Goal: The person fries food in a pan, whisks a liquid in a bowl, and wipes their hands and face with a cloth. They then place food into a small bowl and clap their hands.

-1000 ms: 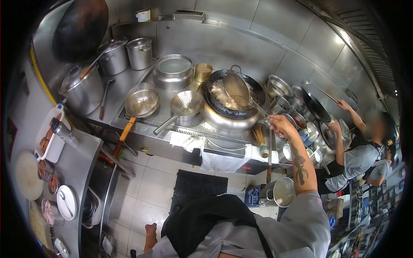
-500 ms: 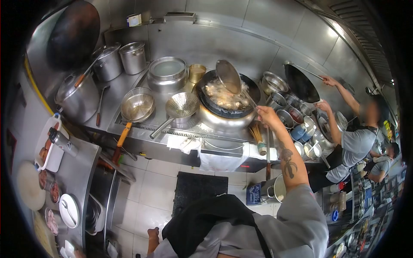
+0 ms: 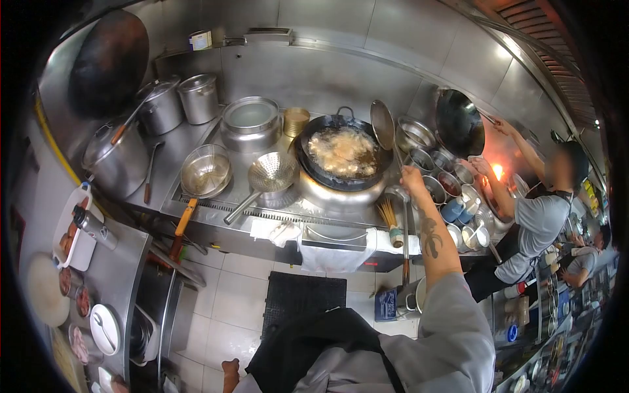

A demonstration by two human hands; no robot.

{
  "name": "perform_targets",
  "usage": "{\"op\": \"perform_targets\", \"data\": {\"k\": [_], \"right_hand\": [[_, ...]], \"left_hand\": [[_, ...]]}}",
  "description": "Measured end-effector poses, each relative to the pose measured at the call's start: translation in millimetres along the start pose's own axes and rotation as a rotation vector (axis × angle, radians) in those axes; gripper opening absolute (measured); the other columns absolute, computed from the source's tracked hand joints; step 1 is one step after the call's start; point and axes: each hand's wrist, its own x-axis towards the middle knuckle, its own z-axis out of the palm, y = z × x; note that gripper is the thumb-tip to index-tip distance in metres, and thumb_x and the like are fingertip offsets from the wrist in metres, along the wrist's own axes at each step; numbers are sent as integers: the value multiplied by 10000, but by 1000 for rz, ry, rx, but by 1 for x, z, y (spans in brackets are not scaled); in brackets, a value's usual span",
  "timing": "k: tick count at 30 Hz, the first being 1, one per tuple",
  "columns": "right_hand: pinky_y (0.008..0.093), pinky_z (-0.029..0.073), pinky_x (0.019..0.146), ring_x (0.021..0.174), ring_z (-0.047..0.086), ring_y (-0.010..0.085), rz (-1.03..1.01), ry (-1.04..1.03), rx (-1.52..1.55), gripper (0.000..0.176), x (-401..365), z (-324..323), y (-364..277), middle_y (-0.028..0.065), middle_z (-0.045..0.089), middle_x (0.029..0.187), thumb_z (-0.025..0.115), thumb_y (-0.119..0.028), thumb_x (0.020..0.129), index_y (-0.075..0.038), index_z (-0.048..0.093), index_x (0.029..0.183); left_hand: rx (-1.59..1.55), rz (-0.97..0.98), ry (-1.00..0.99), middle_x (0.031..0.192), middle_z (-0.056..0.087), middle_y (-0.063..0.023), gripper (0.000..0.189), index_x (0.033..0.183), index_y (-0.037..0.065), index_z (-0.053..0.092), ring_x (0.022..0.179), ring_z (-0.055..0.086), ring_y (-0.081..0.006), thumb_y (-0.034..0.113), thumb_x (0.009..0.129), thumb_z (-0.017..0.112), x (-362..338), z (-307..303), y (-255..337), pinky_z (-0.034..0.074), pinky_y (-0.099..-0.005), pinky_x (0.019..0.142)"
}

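Observation:
My right hand [image 3: 411, 178] is closed round the handle of a round flat strainer [image 3: 382, 124], which stands on edge over the right rim of a black wok [image 3: 303, 154]. Pale pieces of food [image 3: 341, 150] bubble in oil in that wok. Down at my side, low in the view, my left hand [image 3: 230, 367] hangs over the floor; its fingers are too small to make out. A bamboo brush [image 3: 391, 219] and a long-handled tool lie at the counter edge below my right hand.
A perforated ladle [image 3: 272, 171] and a wire strainer [image 3: 206, 171] rest left of the wok. Lidded pots [image 3: 198, 98] stand at the back left. At the right, a co-worker [image 3: 544, 209] holds another wok [image 3: 460, 123] near a flame. Cups and bottles [image 3: 452, 209] stand between.
The strainer has moved right, off the food to the wok's rim, with my right hand. A flame has appeared by the co-worker, whose wok has tilted.

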Motion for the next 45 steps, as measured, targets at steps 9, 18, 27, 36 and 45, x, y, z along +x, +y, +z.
{"op": "perform_targets", "data": {"k": [9, 18, 27, 36, 45], "right_hand": [[271, 322, 326, 381, 421, 109, 37, -136, 3, 312, -6, -22, -3, 32, 528, 583, 468, -195, 921, -44, 551, 1180], [247, 323, 332, 400, 393, 94, 59, -111, 287, 120, -3, -7, 22, 37, 512, 611, 465, -190, 923, -85, 514, 895], [195, 304, 352, 474, 407, 91, 473, -321, 975, 192, -11, -12, 68, 81, 538, 728, 461, -145, 927, -63, 471, 1100], [183, 301, 350, 475, 401, 81, 469, -397, 1064, 195, -64, -44, 45, 81, 544, 740, 447, -138, 932, -59, 476, 1108], [209, 285, 319, 425, 394, 89, 249, -429, 640, 231, -93, 4, -24, 60, 549, 671, 451, -145, 929, -58, 475, 1141]], "left_hand": [[48, 8, 2, 761, 579, -162, 368, 853, -169, 513, 690, 544, -213, 91, 643, 667, -11, -5, 12, 452, -406, 596], [-30, 57, 51, 870, 601, -220, 413, 899, -175, 517, 791, 585, -266, 109, 654, 689, 21, 21, -6, 480, -416, 668], [209, 129, -168, 709, 572, -133, 293, 871, -103, 501, 607, 541, -202, 51, 671, 649, 2, -9, 29, 437, -381, 530], [123, 51, -60, 675, 560, -117, 238, 791, -91, 526, 600, 527, -208, 64, 672, 662, -14, -11, 38, 442, -400, 541], [38, 97, -7, 746, 599, -176, 334, 849, -129, 536, 664, 575, -247, 111, 662, 674, 17, 6, 33, 470, -402, 591]]}}
